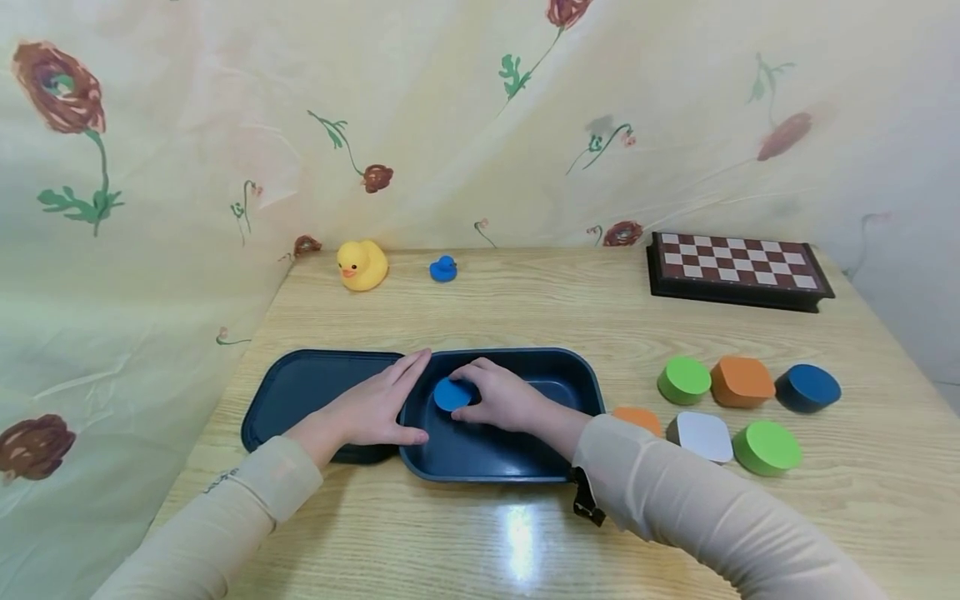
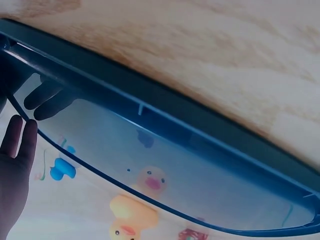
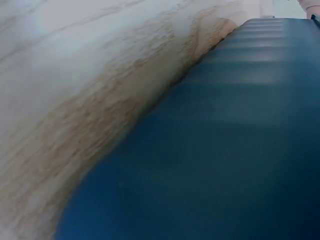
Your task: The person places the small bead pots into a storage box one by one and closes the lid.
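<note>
A dark blue rectangular box (image 1: 487, 454) stands on the table. Inside its left end, my right hand (image 1: 501, 397) grips a blue round block (image 1: 452, 395) between thumb and fingers. My left hand (image 1: 377, 408) has its fingers straight, over the box's left rim and the dark blue lid (image 1: 311, 387) lying beside it. The left wrist view shows part of the left hand (image 2: 17, 170) and the lid's glossy surface (image 2: 165, 145), with reflections. The box's outer wall (image 3: 225, 140) fills much of the right wrist view; the right hand is out of that view.
To the right sit green (image 1: 684, 381), orange (image 1: 742, 382), dark blue (image 1: 808, 388), white (image 1: 701, 436) and further blocks, one orange (image 1: 637, 419) partly behind the right sleeve. A yellow duck (image 1: 363, 266), a small blue duck (image 1: 443, 268) and a checkered board case (image 1: 738, 271) stand at the back.
</note>
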Motion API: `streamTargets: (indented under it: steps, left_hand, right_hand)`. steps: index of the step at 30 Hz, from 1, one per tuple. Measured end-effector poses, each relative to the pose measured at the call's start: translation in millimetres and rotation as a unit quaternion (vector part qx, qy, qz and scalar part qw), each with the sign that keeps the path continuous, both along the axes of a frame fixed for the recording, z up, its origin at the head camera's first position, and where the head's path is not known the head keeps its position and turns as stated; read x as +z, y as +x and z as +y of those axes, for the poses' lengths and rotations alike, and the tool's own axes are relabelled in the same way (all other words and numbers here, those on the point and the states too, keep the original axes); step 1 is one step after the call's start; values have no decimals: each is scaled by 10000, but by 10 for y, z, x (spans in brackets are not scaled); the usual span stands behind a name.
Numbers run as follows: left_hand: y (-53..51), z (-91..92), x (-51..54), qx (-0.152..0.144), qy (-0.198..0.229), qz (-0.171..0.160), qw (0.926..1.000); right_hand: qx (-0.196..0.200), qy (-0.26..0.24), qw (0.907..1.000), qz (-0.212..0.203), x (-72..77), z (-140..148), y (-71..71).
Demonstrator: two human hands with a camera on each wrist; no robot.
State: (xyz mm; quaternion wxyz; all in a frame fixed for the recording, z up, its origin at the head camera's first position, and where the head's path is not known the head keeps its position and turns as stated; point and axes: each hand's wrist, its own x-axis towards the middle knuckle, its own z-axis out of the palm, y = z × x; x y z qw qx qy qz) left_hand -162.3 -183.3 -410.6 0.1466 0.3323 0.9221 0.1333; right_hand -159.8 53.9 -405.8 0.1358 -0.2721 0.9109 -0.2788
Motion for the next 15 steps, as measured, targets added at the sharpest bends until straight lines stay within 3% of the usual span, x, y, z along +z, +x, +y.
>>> streamTargets:
  steps: [15]
  left_hand:
    - [-25, 1, 27, -191, 30, 75, 9998]
  right_hand:
    - [62, -235, 9997, -93, -16, -73, -25]
